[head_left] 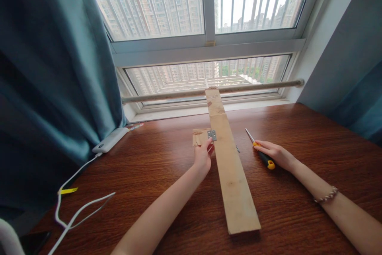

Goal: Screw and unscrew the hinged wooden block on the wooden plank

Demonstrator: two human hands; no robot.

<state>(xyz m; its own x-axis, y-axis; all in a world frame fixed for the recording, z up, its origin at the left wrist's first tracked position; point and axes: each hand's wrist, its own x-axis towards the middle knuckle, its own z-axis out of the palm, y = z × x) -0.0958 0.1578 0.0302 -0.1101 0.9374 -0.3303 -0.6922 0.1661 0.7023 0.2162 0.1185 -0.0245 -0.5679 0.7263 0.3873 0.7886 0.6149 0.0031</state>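
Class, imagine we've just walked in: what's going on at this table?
A person's left grip is closed at the metal hinge, which spans a small wooden piece and a long plank. The right grip holds a black-and-yellow screwdriver beside the plank, its tip away from the hinge.

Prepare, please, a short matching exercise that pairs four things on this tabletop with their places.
1. long pale wooden board
2. small grey metal hinge
3. screwdriver with black-and-yellow handle
4. white rectangular device with a cable

A. beside the blue curtain
B. at the right hand
C. far end toward the window
D. at the left hand

Pairs: 1-C, 2-D, 3-B, 4-A
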